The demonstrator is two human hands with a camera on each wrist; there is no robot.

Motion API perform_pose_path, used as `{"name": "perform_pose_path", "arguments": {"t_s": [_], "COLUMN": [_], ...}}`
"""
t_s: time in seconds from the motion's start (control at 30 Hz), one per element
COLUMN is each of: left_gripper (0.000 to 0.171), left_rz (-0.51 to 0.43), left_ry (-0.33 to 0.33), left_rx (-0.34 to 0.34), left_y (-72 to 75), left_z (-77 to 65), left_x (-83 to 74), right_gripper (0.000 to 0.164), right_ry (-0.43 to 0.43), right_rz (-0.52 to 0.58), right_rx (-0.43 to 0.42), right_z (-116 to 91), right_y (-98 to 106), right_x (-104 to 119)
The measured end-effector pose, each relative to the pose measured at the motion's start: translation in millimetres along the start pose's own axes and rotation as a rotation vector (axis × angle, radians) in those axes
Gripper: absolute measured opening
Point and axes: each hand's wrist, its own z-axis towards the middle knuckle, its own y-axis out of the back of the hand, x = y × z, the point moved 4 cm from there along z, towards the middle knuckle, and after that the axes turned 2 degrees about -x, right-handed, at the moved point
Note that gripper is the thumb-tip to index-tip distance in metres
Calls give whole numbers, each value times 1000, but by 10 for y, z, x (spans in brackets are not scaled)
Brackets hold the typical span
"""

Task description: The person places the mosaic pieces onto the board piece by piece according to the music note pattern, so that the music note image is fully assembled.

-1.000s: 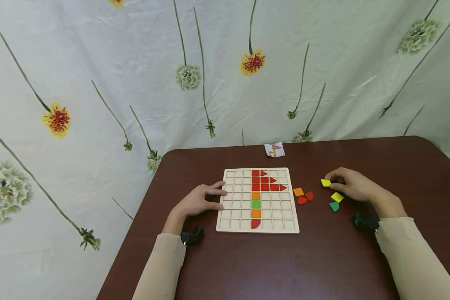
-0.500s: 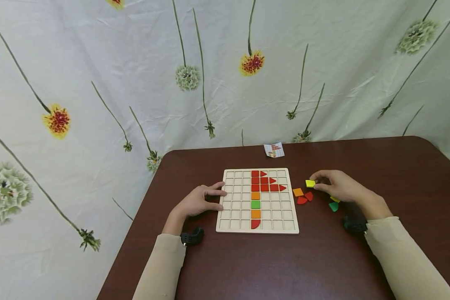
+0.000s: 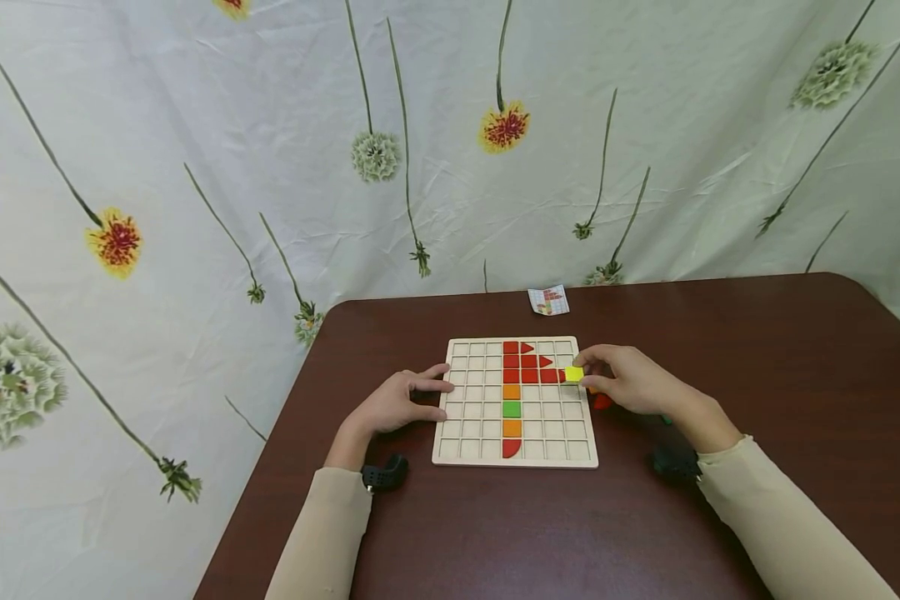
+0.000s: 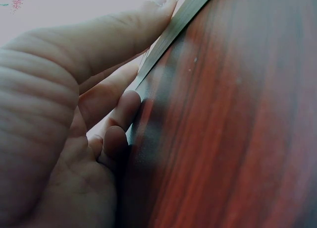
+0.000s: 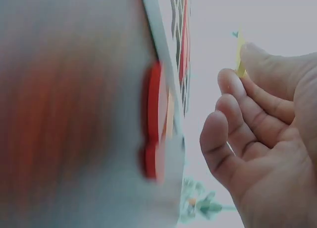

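Observation:
A pale wooden grid board lies on the table, with red squares and triangles in its upper rows. Below them, a column runs orange, green, orange, ending in a red quarter-round piece. My left hand rests at the board's left side, fingers fairly straight, thumb and fingertips at the edge; in the left wrist view the thumb touches the board's side. Between thumb and index finger, my right hand pinches a yellow square tile over the board's right part, overlapping the third row's red triangle.
Loose red pieces lie just right of the board, an orange one beside them. A green piece is mostly hidden under the right hand. A small printed pattern card lies at the table's back edge, before a flowered cloth.
My right hand has carried the yellow tile leftward, from the loose pieces to above the board's right side. The left hand and the board have stayed put.

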Motion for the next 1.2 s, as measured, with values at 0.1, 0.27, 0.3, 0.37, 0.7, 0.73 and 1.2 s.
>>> {"name": "perform_pose_path", "arguments": {"t_s": [0.1,0.27,0.3,0.37,0.7,0.73,1.2], "left_gripper": [49,48,48,48,48,48,49], "left_rz": [-1,3,3,5,18,18,8], "left_ry": [4,6,5,2,-6,-5,-16], "left_rx": [0,2,3,2,2,1,10], "left_y": [2,2,1,0,-4,-7,6], "left_z": [-7,-9,-7,-2,7,9,13], "left_x": [1,4,7,12,22,23,15], "right_gripper": [21,20,20,18,15,15,16], "right_ry": [14,12,17,30,110,129,238], "right_rz": [5,31,42,70,58,40,-202], "right_rx": [-9,-13,-8,6,60,57,23], "right_z": [34,56,55,51,77,78,20], "right_y": [-92,-244,-277,-349,-709,-739,-979], "right_x": [129,335,370,438,768,800,997]}}
